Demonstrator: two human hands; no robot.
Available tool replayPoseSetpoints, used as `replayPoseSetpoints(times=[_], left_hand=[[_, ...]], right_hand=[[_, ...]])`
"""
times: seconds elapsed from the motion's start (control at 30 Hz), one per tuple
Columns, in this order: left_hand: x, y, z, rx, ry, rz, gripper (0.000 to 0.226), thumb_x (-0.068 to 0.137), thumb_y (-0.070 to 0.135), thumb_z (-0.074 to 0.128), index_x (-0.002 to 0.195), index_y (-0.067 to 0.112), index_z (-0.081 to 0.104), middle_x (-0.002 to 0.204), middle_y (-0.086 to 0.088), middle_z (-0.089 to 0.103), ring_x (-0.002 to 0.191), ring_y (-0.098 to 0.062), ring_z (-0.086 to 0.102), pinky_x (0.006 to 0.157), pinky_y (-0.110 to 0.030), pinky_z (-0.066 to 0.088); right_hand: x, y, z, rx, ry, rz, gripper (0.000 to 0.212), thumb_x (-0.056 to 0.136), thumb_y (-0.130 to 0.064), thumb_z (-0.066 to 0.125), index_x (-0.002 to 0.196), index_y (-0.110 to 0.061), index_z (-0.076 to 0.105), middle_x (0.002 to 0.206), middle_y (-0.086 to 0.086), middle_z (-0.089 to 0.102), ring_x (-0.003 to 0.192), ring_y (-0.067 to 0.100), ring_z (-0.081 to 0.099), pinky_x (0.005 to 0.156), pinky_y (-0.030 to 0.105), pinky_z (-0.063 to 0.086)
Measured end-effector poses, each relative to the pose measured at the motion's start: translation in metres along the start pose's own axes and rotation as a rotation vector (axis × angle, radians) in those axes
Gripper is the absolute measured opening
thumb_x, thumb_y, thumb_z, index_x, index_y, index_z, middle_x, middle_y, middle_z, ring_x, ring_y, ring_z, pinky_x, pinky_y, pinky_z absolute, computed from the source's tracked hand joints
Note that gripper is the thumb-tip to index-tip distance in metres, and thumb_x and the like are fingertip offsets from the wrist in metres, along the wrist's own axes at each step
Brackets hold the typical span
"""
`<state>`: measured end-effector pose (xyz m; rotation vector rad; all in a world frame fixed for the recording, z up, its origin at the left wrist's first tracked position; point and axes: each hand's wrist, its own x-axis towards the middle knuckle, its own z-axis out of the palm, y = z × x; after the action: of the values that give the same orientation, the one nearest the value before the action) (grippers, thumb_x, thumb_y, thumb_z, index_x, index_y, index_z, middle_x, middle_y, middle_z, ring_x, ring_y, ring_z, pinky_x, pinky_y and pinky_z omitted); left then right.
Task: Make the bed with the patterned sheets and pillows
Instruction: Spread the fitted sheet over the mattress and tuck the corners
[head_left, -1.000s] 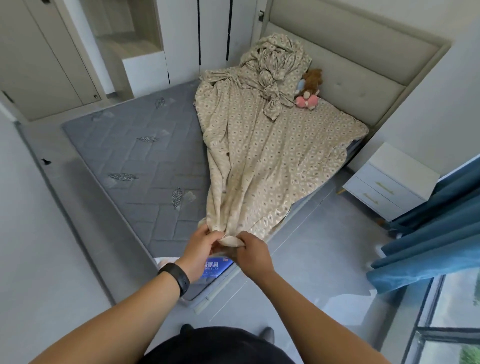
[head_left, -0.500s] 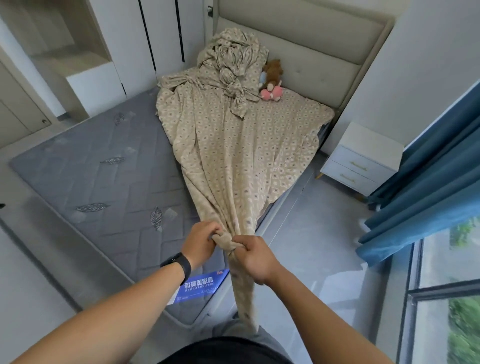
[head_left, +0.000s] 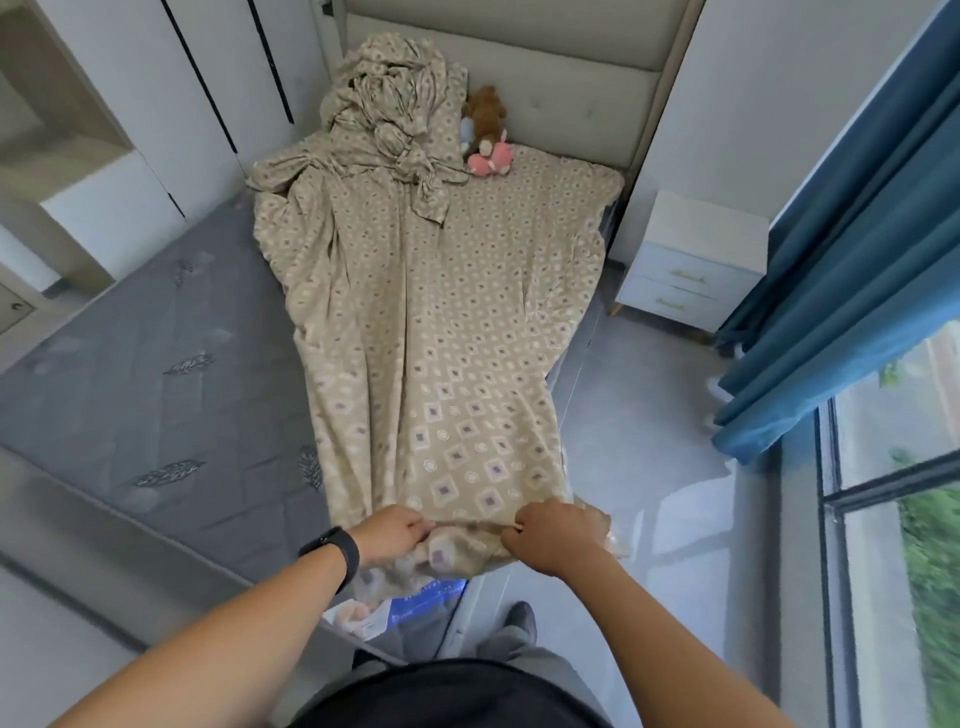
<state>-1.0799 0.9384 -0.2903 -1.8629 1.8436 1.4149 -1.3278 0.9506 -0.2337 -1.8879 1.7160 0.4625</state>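
Sheet (head_left: 431, 332) now fanned at the foot end; half a second ago the corner was bunched into one wad between both fists; so spreading has started, likely the step in hand. Left hand (head_left: 392, 535) and right hand (head_left: 553, 535) each pinch the near hem, apart, at the foot corner; sheet runs away from them up the mattress (head_left: 156, 374) to a twisted heap by the toys (head_left: 485, 140); left half bare.
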Motion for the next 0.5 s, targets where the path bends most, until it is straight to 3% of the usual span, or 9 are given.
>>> replayPoseSetpoints(times=[0.1, 0.2, 0.37, 0.5], left_hand=[[-0.007, -0.030, -0.006, 0.016, -0.067, -0.006, 0.043, 0.105, 0.043, 0.046, 0.068, 0.021, 0.048, 0.069, 0.004, 0.051, 0.064, -0.010, 0.047, 0.058, -0.026, 0.033], [-0.020, -0.067, -0.020, 0.015, -0.108, -0.001, 0.042, 0.104, 0.045, 0.047, 0.070, 0.022, 0.051, 0.070, 0.003, 0.052, 0.066, -0.012, 0.048, 0.060, -0.028, 0.033], [-0.039, -0.143, -0.022, 0.046, -0.206, -0.064, 0.037, 0.102, 0.045, 0.051, 0.076, 0.018, 0.053, 0.077, 0.001, 0.055, 0.068, -0.013, 0.049, 0.059, -0.026, 0.034], [-0.053, -0.180, -0.012, -0.036, -0.193, -0.096, 0.037, 0.101, 0.042, 0.054, 0.076, 0.016, 0.051, 0.084, -0.001, 0.057, 0.070, -0.015, 0.050, 0.058, -0.026, 0.035]], right_hand=[[-0.010, -0.028, 0.021, 0.034, 0.007, 0.073, 0.040, 0.097, -0.047, 0.038, 0.105, -0.020, 0.066, 0.102, 0.000, 0.066, 0.085, 0.022, 0.054, 0.061, 0.029, 0.028], [-0.017, -0.065, 0.053, 0.091, 0.027, 0.091, 0.037, 0.098, -0.047, 0.037, 0.100, -0.020, 0.062, 0.104, 0.002, 0.068, 0.094, 0.026, 0.063, 0.071, 0.033, 0.038], [-0.025, -0.123, 0.119, 0.173, -0.130, 0.057, 0.040, 0.099, -0.052, 0.033, 0.099, -0.022, 0.059, 0.103, 0.006, 0.067, 0.095, 0.030, 0.064, 0.082, 0.039, 0.052], [-0.025, -0.156, 0.148, 0.070, -0.187, 0.038, 0.046, 0.096, -0.060, 0.022, 0.089, -0.031, 0.056, 0.103, 0.003, 0.068, 0.099, 0.029, 0.064, 0.093, 0.046, 0.043]])
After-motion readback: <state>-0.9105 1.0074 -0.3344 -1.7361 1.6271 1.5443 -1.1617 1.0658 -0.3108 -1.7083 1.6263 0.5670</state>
